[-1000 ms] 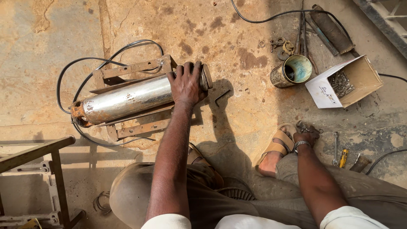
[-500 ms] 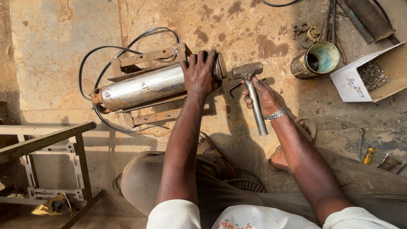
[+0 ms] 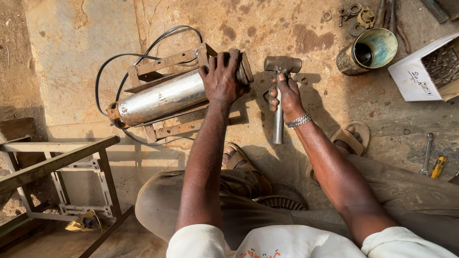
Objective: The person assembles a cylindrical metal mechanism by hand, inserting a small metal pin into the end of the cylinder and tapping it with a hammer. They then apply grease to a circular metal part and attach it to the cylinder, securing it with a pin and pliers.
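A shiny metal cylinder (image 3: 160, 98), rusty at its left end, lies across a rusty steel frame (image 3: 167, 62) on the concrete floor. My left hand (image 3: 221, 76) grips the cylinder's right end from above. Just to the right, my right hand (image 3: 285, 94) is wrapped around the metal handle of a hammer (image 3: 279, 88), close under its head. The hammer head (image 3: 283, 63) sits level with the cylinder's end cap, a short gap away. A black cable (image 3: 138, 55) loops behind the frame.
A rusty open can (image 3: 367, 51) and a white cardboard box of metal parts (image 3: 425, 71) stand at the upper right, with washers (image 3: 354, 12) beyond. A spanner (image 3: 426, 153) and a yellow tool (image 3: 438, 167) lie at right. A metal stand (image 3: 57, 177) is at lower left.
My right hand left the floor by my sandal, picked up the hammer and brought it up beside the cylinder's right end. My left hand stayed on the cylinder.
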A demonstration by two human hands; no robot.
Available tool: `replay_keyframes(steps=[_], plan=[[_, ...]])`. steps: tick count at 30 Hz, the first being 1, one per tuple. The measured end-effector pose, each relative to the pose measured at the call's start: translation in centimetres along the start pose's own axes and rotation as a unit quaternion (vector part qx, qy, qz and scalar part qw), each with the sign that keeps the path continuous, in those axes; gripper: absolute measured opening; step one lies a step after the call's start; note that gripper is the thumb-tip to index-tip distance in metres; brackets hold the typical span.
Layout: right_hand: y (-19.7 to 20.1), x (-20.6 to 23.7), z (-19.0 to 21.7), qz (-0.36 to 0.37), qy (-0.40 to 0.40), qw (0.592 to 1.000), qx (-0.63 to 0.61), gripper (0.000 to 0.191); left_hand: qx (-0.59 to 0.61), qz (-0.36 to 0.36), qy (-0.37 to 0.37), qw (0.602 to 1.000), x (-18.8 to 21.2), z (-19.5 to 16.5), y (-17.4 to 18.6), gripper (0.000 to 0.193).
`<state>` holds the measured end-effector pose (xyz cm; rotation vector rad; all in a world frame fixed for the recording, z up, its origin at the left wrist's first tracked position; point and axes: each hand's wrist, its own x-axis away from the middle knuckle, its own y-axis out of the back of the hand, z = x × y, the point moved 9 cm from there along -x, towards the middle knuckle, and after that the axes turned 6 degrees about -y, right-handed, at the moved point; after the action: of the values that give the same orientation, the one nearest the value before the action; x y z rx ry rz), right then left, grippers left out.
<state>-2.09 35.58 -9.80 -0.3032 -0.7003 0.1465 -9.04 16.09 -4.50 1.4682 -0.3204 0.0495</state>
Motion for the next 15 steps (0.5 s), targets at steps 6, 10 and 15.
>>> replay_keyframes(steps=[6, 10, 15], plan=[[-0.4, -1.5, 0.9, 0.009, -0.053, 0.998, 0.030, 0.032, 0.018, 0.006, 0.008, 1.000, 0.2, 0.0, 0.1, 0.123], [-0.3, -4.0, 4.8, -0.042, 0.026, 0.995, -0.086, 0.031, -0.019, 0.007, 0.008, 1.000, 0.7, -0.2, 0.9, 0.128], [-2.3, -6.1, 5.3, 0.013, -0.037, 0.991, 0.128, 0.029, -0.003, -0.029, 0.008, 1.000, 1.1, -0.2, 1.9, 0.126]])
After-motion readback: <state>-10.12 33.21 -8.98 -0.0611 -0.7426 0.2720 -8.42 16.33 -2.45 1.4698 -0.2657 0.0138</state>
